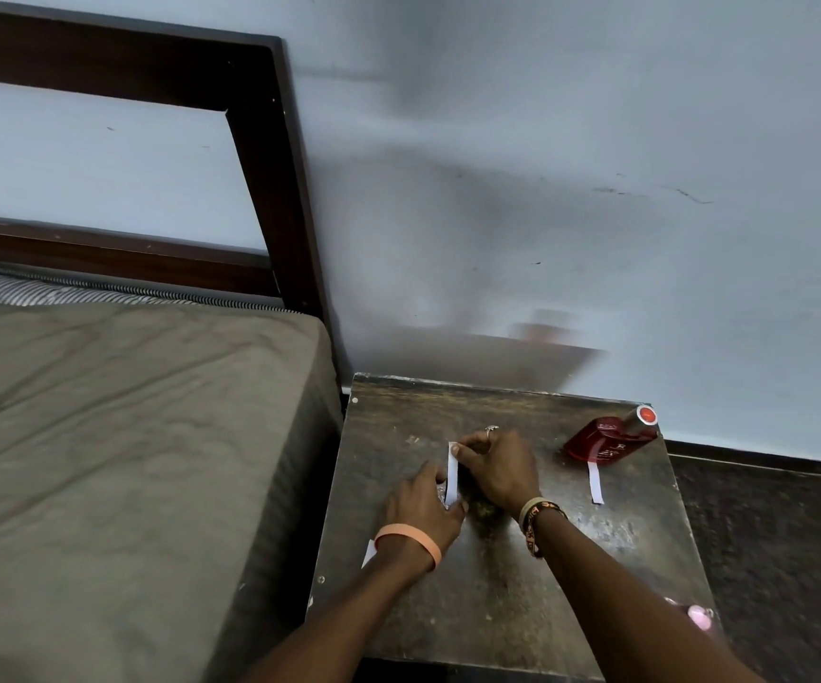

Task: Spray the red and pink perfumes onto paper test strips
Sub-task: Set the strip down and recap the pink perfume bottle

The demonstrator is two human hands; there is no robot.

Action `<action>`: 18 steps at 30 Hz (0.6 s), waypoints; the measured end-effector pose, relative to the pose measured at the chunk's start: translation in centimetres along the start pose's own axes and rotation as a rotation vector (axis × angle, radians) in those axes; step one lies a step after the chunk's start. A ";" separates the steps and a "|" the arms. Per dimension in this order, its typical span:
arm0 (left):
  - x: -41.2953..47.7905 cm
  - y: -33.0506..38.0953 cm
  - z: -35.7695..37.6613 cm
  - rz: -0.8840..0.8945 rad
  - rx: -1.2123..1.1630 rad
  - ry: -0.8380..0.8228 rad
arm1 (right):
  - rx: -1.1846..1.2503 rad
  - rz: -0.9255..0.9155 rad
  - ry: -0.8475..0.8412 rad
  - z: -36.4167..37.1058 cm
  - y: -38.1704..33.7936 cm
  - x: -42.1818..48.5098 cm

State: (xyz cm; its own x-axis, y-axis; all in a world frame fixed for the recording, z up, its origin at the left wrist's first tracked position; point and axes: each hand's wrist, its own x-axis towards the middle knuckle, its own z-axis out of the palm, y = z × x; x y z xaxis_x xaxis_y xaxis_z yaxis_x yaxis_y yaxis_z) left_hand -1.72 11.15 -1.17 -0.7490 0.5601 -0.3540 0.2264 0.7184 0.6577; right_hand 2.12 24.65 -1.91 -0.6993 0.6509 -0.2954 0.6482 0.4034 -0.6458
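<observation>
On the dark small table [497, 584] a white paper test strip [452, 473] lies between my two hands. My right hand [497, 468] pinches its far end and my left hand [423, 505] holds its near end. A red perfume bottle [605, 438] lies on its side at the table's far right corner. A second paper strip [594, 483] lies just in front of it. The pink cap of the pink perfume [699, 617] shows at the near right edge, mostly hidden by my right forearm. Another strip [368, 554] peeks out under my left wrist.
A bed with a brown sheet [127, 460] and dark wooden headboard [270, 189] stands right against the table's left side. A pale blue wall [546, 189] rises behind the table. Dark floor [783, 534] lies to the right.
</observation>
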 end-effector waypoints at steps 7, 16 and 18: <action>0.0 -0.5 0.7 0.022 0.028 0.018 | 0.008 0.010 0.021 0.2 0.2 0.1; 0.3 -0.8 1.0 0.032 0.018 0.029 | 0.033 0.024 0.016 0.0 0.1 0.1; 0.3 -0.8 1.1 0.031 0.016 0.028 | 0.042 0.026 0.014 0.0 0.2 0.1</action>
State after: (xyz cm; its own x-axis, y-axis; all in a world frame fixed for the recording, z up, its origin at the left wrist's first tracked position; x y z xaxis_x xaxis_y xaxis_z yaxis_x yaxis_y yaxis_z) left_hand -1.48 11.17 -2.53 -0.7588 0.5702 -0.3147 0.2590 0.7076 0.6575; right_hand 2.16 24.82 -2.09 -0.6780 0.6700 -0.3024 0.6527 0.3595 -0.6669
